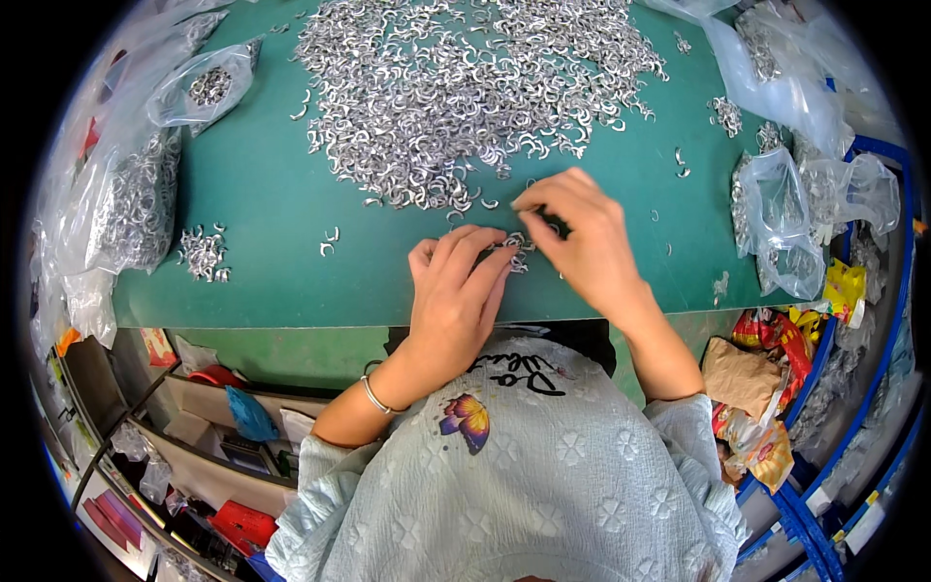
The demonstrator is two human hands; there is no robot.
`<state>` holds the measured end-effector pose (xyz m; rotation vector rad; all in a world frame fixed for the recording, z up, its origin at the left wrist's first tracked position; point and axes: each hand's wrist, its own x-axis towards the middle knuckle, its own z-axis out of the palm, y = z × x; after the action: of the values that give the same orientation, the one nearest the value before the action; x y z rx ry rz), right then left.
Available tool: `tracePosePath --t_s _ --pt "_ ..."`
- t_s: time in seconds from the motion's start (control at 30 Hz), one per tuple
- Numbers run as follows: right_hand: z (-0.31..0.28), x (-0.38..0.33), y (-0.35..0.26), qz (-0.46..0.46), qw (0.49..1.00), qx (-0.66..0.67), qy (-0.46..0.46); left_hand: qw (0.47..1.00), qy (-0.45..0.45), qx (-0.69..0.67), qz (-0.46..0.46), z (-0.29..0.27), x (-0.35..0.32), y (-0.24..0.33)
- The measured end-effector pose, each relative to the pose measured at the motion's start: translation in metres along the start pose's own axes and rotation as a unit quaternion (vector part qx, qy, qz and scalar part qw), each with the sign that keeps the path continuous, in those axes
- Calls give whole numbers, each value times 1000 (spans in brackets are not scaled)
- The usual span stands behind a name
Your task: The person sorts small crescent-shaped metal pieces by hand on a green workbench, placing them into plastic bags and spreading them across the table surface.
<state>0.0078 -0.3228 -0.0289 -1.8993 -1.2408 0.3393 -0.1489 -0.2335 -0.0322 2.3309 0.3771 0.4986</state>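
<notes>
A large heap of small silver, curved metal pieces spreads over the green table in front of me. Close to the near edge, a little cluster of the same pieces lies between my two hands. My left hand rests on the table with bent fingers, its thumb and fingertips closed at the left side of that cluster. Just above and to the right, my right hand is closed in a pinch, thumb against forefinger. Whatever sits between those fingertips is too small to make out.
Clear plastic bags of metal pieces stand at the left and the right of the table. A small pile lies near the left bag. Blue shelving and food packets are at lower right.
</notes>
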Motion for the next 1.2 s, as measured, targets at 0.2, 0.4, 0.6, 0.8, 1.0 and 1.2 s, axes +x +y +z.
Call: tracePosePath --t_s 0.2,0.4,0.6,0.8,1.0,1.2 --pt "-42 20 20 80 994 -6 78 1000 9 6 -17 -2 -3 -2" --pt "-126 93 133 150 919 -230 283 1000 -6 -5 -16 1 2 0" --pt "-138 121 189 164 918 -210 294 1000 -12 -7 -12 -2 5 3" --pt "-114 82 114 103 955 -152 233 1000 -12 13 -13 -2 7 -2" --pt "-58 7 26 -39 981 -156 -107 992 -54 114 -18 1 13 -3" --pt "-56 -16 17 -20 989 -117 -88 998 -23 61 -12 -4 6 -7"
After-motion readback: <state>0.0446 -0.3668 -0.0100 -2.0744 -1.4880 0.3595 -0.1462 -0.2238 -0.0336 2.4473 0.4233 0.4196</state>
